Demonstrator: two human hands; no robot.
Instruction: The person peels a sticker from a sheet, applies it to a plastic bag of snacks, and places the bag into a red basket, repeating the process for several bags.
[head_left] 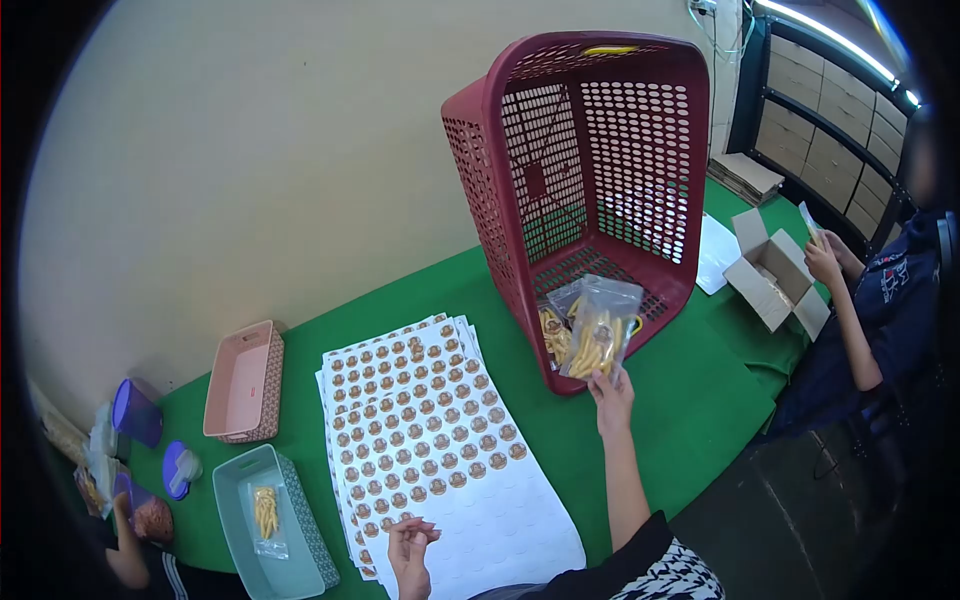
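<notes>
My right hand (614, 405) grips the bottom edge of a clear zip bag of yellow stick snacks (598, 335) with a round brown label on it. That bag is at the mouth of a maroon plastic basket (515, 200), which lies on its side. Behind it, partly hidden, more snack bags (553, 335) rest inside the basket. Over the lower left of a stack of sticker sheets (430, 410) is my left hand (410, 550), its fingers pinched together; whatever they may hold is too small to name. Round brown stickers fill the top sheet's upper part, while its lower part is bare.
A teal basket (228, 497) with a snack bag (267, 515) and a pink basket (240, 365) stand left on the green table (690, 400). One co-worker (870, 300) holds a packet beside an open carton (770, 265); another person's arm (125, 545) is near purple tubs (137, 412).
</notes>
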